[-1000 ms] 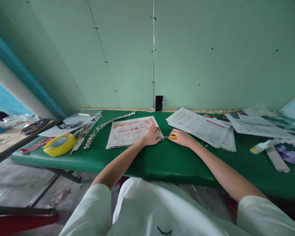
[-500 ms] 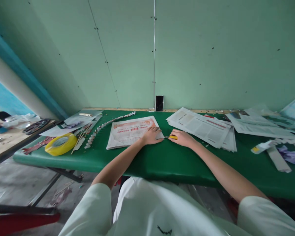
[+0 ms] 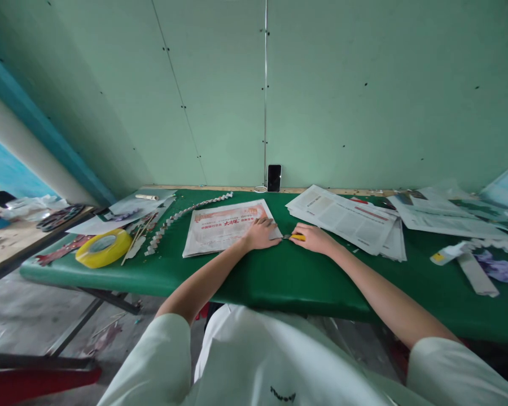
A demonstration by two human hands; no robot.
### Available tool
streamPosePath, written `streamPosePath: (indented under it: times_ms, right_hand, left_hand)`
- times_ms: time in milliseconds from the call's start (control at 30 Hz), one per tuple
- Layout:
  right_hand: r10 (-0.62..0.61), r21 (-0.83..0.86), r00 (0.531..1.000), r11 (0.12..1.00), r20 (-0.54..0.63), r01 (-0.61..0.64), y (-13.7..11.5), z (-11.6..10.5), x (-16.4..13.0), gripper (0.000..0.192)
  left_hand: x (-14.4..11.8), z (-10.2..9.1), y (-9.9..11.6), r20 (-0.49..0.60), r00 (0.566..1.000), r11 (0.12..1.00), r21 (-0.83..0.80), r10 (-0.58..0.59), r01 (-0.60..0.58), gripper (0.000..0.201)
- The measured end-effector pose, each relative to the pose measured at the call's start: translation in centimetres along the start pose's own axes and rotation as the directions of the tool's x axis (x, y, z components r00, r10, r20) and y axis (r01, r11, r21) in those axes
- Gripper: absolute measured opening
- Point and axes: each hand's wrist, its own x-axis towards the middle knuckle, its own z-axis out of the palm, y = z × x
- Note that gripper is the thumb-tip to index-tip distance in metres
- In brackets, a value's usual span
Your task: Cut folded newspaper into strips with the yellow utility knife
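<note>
Spread flat on the paper at mid-desk, gripping nothing, the left hand would best press firmly, clear of the knife that the right hand holds at the paper's near right corner.
</note>
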Motion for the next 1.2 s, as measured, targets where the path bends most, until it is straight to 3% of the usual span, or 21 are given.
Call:
streamPosePath:
  times_ms: [733, 1200]
  right_hand:
    - [-0.002, 0.017, 1.000, 1.000, 0.006, 0.002, -0.22, -0.21, 0.15, 0.034]
    - [-0.010, -0.032, 1.000, 0.999, 0.005, 0.010, -0.06, -0.36, 0.70, 0.029]
  left_hand:
    - [-0.20, -0.69, 0.10, 0.001, 0.998, 0.998, -0.036, 0.059, -0.059, 0.052]
    - [-0.29, -0.20, -0.10, -0.012, 0.999, 0.998, -0.058, 0.036, -0.037, 0.052]
